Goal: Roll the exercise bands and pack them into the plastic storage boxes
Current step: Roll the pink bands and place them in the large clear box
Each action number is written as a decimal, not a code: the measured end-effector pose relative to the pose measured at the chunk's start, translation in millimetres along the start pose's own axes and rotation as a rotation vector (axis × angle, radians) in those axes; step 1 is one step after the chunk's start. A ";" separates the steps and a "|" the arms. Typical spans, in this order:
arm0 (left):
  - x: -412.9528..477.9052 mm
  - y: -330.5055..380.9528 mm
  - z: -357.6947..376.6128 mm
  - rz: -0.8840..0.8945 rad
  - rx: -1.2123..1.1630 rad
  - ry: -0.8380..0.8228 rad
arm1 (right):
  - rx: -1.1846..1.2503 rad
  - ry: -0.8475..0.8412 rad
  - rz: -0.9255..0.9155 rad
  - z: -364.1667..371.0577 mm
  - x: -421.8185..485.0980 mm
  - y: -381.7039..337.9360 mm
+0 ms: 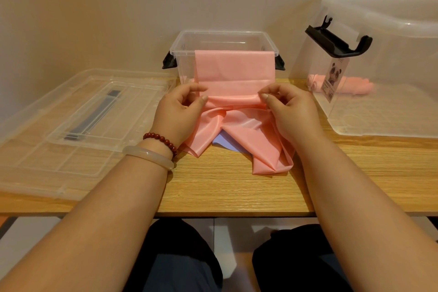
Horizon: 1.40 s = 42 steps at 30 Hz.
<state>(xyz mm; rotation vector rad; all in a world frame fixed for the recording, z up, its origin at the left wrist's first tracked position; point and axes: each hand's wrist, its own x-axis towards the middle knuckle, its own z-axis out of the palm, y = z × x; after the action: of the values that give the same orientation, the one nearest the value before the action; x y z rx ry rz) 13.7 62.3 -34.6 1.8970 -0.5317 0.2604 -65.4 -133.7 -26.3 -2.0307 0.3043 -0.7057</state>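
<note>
We hold the pink band (234, 71) with both hands, just in front of the small box (184, 40) that stands in the middle of the table (225, 192), at its back edge. The upper part of the band hangs over the front rim of this box. The lower part lies in loose folds toward the front edge, on top of a pale blue sheet (222, 142), perhaps another band. The fingers (203, 99) of our left hand (180, 111) pinch the left end of a narrow roll, and those of our right hand (291, 111) pinch the right end, so both hands are closed on the band. We judge that the rolling is only at its start. To do it well, we should keep both ends level so the roll does not become a cone, pull equally on both sides, and smooth the wrinkles ahead of the roll. The big box (379, 102) at the right edge holds pink rolls (355, 85).
</note>
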 end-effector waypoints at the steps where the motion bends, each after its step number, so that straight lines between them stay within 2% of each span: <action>1: 0.2 0.0 -0.1 -0.006 -0.009 0.001 | 0.001 -0.010 -0.006 -0.7 0.3 0.4; 10: -3.1 4.7 -0.4 -0.040 0.002 -0.100 | -0.126 -0.003 -0.085 -0.9 4.9 6.1; 15: -0.5 0.8 1.1 -0.004 0.041 -0.078 | -0.139 -0.019 -0.096 0.1 4.4 5.6; 22: -3.5 2.7 1.5 -0.015 0.016 -0.058 | -0.025 0.013 -0.067 3.1 1.8 4.4; 26: -4.2 5.4 1.2 -0.029 0.037 -0.088 | -0.051 0.035 -0.071 1.8 1.8 4.2; 31: -4.0 6.7 -0.3 -0.044 0.048 -0.140 | -0.086 -0.041 -0.067 0.8 0.6 4.5; 42: -0.9 3.7 0.5 -0.032 0.022 -0.098 | -0.117 0.013 -0.118 3.6 4.4 6.7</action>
<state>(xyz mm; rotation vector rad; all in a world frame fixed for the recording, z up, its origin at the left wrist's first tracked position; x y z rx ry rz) 11.1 61.0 -32.2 1.9450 -0.5655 0.1539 -59.3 -136.9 -31.7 -2.1693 0.2395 -0.7902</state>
